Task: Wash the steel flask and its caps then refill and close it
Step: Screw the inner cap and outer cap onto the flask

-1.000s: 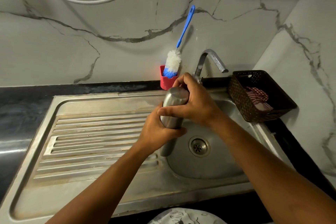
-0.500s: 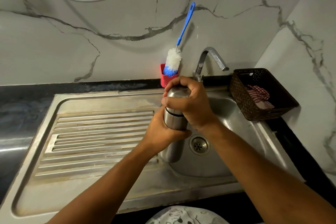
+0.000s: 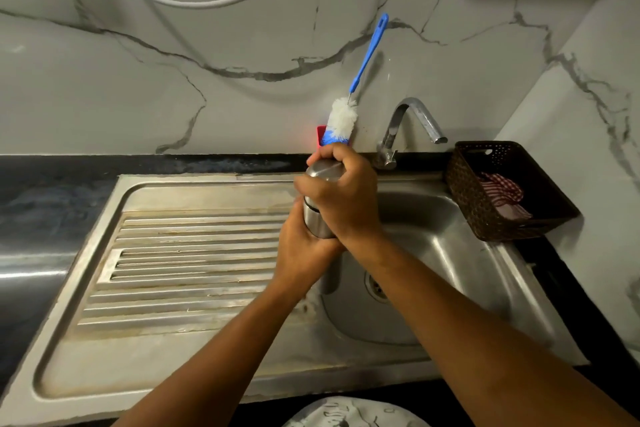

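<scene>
L hand (image 3: 302, 253), R hand (image 3: 346, 199) round flask (image 3: 317, 222)

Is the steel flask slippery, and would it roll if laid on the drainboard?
Probably slippery: the steel flask looks smooth and shiny, and left hand and right hand both grip it. Laid down, its round body would likely roll; the drainboard ribs might stop it.

1. I see the flask (image 3: 316, 224) is brushed steel, with dull shine.
2. The sink (image 3: 207, 350) is steel also, matt and stained.
3. The basket (image 3: 464, 198) looks woven plastic; the wall (image 3: 138, 97) is glossy marble.
</scene>
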The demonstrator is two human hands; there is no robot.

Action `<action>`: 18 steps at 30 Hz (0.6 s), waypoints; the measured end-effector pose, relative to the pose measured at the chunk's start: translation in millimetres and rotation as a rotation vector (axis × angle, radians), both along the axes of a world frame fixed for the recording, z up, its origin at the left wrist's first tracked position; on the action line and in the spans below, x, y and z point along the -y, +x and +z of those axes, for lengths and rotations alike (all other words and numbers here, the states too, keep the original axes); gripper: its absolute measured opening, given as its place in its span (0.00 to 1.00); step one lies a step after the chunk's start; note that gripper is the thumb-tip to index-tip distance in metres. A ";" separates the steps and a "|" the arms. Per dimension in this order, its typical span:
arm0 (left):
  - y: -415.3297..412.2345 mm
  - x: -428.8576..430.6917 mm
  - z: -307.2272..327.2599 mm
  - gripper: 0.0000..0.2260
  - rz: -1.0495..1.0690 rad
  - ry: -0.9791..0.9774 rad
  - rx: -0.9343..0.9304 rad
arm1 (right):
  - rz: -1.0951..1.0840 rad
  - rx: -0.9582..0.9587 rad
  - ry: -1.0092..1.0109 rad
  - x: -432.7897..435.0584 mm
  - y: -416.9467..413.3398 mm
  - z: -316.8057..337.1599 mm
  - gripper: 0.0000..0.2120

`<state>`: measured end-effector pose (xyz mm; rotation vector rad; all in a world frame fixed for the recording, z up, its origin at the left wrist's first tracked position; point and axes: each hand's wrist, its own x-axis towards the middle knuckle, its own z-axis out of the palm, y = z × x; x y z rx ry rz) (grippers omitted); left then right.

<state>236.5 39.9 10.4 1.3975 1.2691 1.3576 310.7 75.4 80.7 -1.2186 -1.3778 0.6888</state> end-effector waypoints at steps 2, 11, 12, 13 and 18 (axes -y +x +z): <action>-17.7 -3.7 -0.7 0.33 0.017 -0.015 0.005 | 0.163 0.040 -0.025 -1.7 -12.1 5.4 0.19; -126.5 -6.1 -13.1 0.38 0.208 -0.156 -0.070 | 0.640 0.349 -0.325 -22.0 -65.1 6.4 0.35; -137.4 -6.3 -14.4 0.40 0.202 -0.177 -0.095 | 0.641 0.378 -0.310 -23.8 -74.0 4.6 0.35; -149.5 -6.8 -17.2 0.41 0.208 -0.192 -0.125 | 0.643 0.406 -0.295 -25.4 -84.7 2.6 0.35; -188.5 -5.6 -18.4 0.40 0.286 -0.211 -0.187 | 0.638 0.477 -0.225 -30.4 -128.9 -9.9 0.35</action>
